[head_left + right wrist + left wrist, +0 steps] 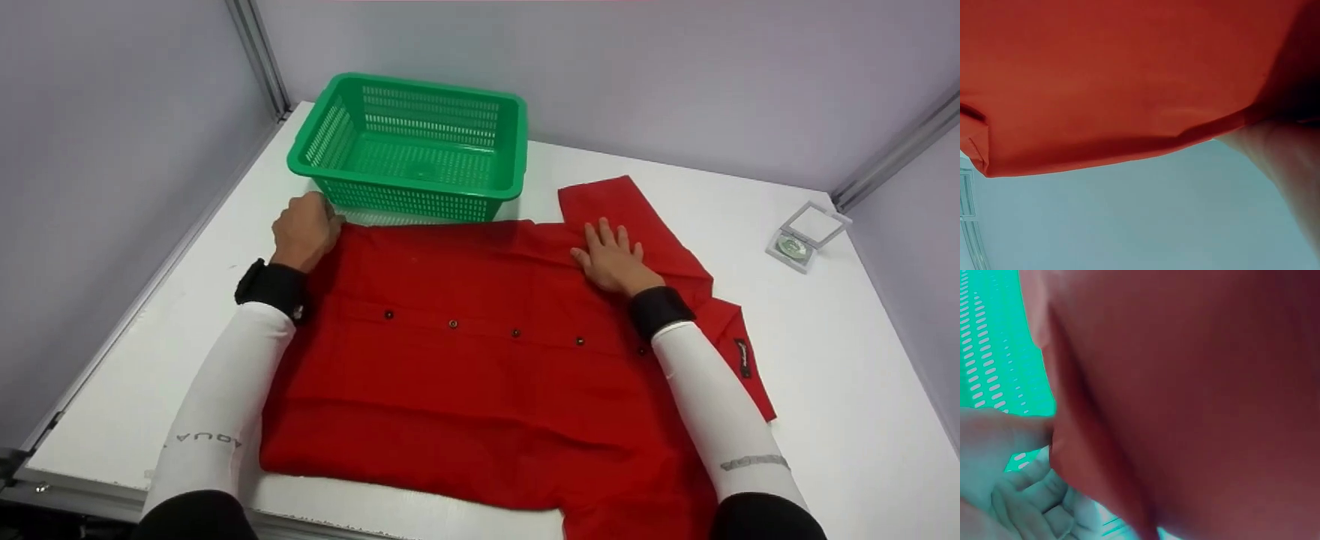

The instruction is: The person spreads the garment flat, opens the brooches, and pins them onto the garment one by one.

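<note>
A white table [825, 375] carries everything, and the red shirt [480, 375] covers most of its near half. The shirt lies flat and face up, turned sideways, with a row of small dark buttons [452, 324] running across its middle. Its cloth is bright, plain red and mostly smooth, with shallow creases near the front edge. One sleeve [637, 217] angles away past the shirt's far right corner, and a second flap bearing a small dark label [742, 357] sticks out on the shirt's right side.

Just beyond the shirt's far edge stands a green slotted basket [409, 139], its near wall almost touching the cloth.

The left hand [304, 231] sits at the shirt's far left corner, fingers curled, and the left wrist view shows thumb and fingers [1027, 506] pinching the red edge there. The right hand [613, 259] lies flat on the shirt near the sleeve's base, fingers straight and slightly spread, pressing the cloth down.

Well to the right of the shirt rests a small clear case [806, 236], its lid raised.
</note>
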